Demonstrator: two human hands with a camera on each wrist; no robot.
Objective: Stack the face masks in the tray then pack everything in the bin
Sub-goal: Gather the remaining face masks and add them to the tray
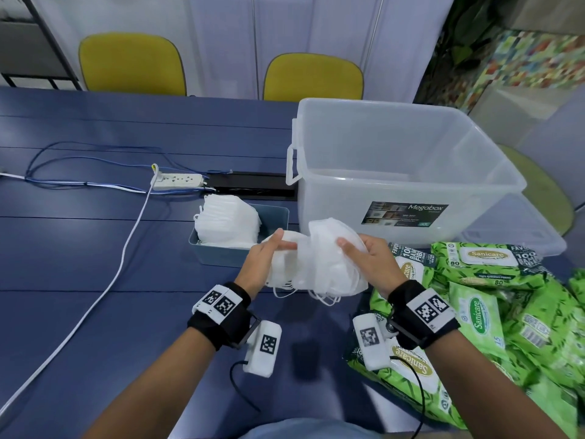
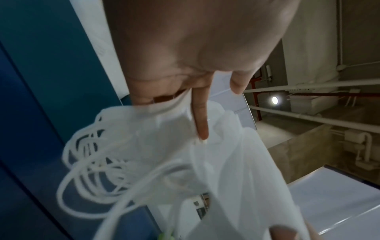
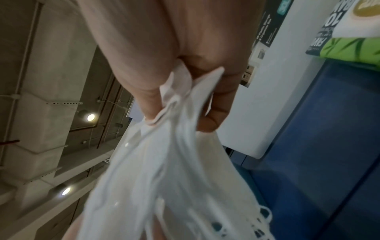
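Both hands held bunch of face masks [image 1: 316, 261] above surface [image 1: 95, 248]: left hand [image 1: 262, 264] gripped left side, right hand [image 1: 367, 261] gripped right. Tray [image 1: 272, 217] just beyond held stacked masks [image 1: 228, 223]. Bin [image 1: 411, 160] far right, wipe packs [image 1: 490, 280] near right.

The clear bin [image 1: 395, 160] bears a label reading "Megabox"; the green wipe packs [image 1: 487, 264] read "Sanicare", "80" and "100"; finer print is illegible.

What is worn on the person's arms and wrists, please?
Forearms are bare, no sleeves. The left wrist and right wrist each carry a black band with white square-code tags. A white camera box with a similar tag hangs from each; a black cable leaves it.
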